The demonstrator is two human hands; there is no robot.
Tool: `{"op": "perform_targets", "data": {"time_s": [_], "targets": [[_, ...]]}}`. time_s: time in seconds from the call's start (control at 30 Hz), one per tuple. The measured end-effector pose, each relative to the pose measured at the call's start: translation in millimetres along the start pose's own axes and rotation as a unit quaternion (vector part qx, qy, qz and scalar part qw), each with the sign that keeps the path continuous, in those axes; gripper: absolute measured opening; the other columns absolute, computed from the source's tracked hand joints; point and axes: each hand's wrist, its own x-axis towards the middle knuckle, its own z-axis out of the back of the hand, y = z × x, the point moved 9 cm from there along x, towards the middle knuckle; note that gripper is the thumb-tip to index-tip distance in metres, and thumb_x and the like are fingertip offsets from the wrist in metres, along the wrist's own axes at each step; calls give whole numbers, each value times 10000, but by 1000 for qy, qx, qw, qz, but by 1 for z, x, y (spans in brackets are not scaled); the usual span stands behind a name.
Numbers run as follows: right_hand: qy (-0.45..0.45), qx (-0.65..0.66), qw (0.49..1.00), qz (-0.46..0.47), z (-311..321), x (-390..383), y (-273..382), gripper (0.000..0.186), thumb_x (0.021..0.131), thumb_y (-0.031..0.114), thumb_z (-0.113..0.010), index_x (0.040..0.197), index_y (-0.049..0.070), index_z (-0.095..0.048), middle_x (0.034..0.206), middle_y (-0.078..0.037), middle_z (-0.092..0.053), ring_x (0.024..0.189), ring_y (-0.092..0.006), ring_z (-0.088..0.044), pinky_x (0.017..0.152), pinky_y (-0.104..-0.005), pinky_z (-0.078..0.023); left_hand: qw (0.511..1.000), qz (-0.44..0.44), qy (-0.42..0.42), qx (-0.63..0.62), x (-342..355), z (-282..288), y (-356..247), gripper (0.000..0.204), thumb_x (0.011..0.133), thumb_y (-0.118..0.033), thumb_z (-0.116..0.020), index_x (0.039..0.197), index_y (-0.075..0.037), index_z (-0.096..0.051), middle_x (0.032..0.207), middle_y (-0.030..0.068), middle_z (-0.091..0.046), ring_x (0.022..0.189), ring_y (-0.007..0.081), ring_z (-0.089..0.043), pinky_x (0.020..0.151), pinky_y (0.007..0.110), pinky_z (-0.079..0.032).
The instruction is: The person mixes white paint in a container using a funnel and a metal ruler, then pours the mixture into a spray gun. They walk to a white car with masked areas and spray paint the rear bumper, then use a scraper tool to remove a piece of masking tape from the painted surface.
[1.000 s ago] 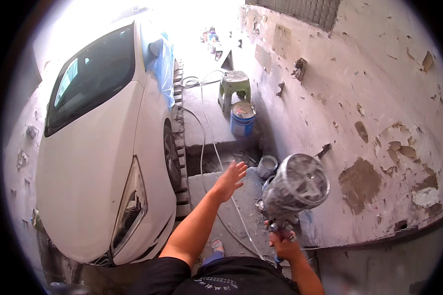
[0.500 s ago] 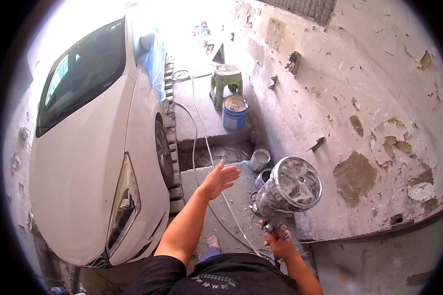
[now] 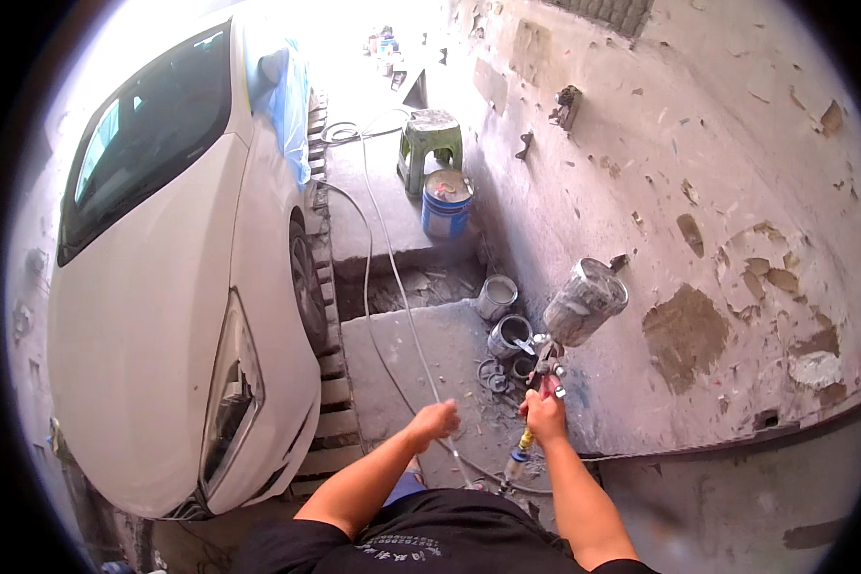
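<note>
My right hand point(image 3: 545, 418) is closed round the handle of a spray gun point(image 3: 548, 368) with a red body. A paint-smeared metal cup point(image 3: 586, 302) sits tilted on top of the gun, leaning toward the wall. Below the grip hangs a yellow and blue air fitting point(image 3: 518, 454). My left hand point(image 3: 435, 424) hovers apart from the gun, close to the pale hose point(image 3: 414, 325) in the picture. Its fingers look bent but are smeared by motion, so I cannot make out whether they hold anything.
A white car point(image 3: 153, 316) with blue plastic film point(image 3: 285, 105) stands at left. Paint cans point(image 3: 496, 298) line the pitted wall point(image 3: 631, 191) at right. Beyond a trench point(image 3: 421, 287) stand a blue bucket point(image 3: 447, 212) and a green stool point(image 3: 430, 139). Hoses cross the concrete floor.
My left hand has dropped from its raised, spread pose toward my body. The right hand has lifted the spray gun forward, and its cup has tipped more upright, showing its side.
</note>
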Motion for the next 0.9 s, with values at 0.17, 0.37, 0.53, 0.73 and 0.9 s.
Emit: {"op": "perform_targets", "data": {"time_s": [0.17,0.37,0.53,0.73,0.9], "targets": [[-25,50,997,-43,-10,28,-19,210,868,110,-521,1071,56,-521,567,-35,-523,431,-119,-478,415,-260,-403,998,44,24,31,-20,1,26,468,947,-408,-443,1169,-3,-523,1179,176,-574,1065,282,-566,906,393,-436],[0,79,997,-23,-31,30,-14,149,874,107,-542,1014,59,-526,579,-17,-506,440,-108,-469,410,-257,-399,998,23,3,60,-26,27,21,436,943,-383,-477,1168,-14,-525,1148,161,-588,1000,257,-592,865,380,-458],[-4,76,997,-34,-47,28,-9,139,877,109,-543,1005,58,-524,588,-14,-509,446,-104,-472,409,-258,-397,997,48,23,52,-30,37,30,428,940,-368,-488,1153,2,-527,1119,159,-595,999,256,-593,855,374,-465],[-13,38,998,-38,-63,32,-4,144,878,129,-548,1002,60,-520,583,-19,-509,443,-111,-476,407,-259,-400,996,49,30,69,-36,55,26,431,943,-364,-481,1146,13,-524,1108,153,-597,995,258,-591,855,372,-464],[-1,44,998,-52,-81,39,-2,171,880,143,-556,1034,78,-517,583,-21,-513,438,-111,-473,407,-257,-398,999,37,31,-2,-42,68,16,242,922,-278,-528,1005,-51,-546,799,-5,-512,634,81,-444,537,234,-357]]}}
